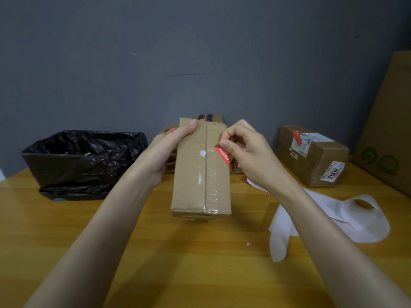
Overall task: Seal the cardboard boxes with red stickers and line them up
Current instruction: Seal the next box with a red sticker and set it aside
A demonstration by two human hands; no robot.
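Yellow wood table (200,263) against a plain grey wall (200,52) is the setting, and at its middle the left hand (169,147) grips a long cardboard box (195,174) from its left side, thumb laid over the far top edge, holding the far end tilted up while the near end sits at the table. The right hand (246,152) is curled, thumb and forefinger pinching a red sticker (222,154) that lies on the right half of the box top, just beside the taped centre seam; whether it is already stuck down cannot be told. The step in hand looks like placing the seal on this box. The next move probably calls for bringing the sticker across the seam and pressing it flat, with the left hand bracing the box against the push. Just behind are more boxes (211,117), one showing a red seal (172,130), and to the right stands a sealed box (311,156) with labels. White backing paper (333,214) lies by the right forearm, a black-lined bin (84,161) sits at the left, and a large carton (387,121) leans at the far right.
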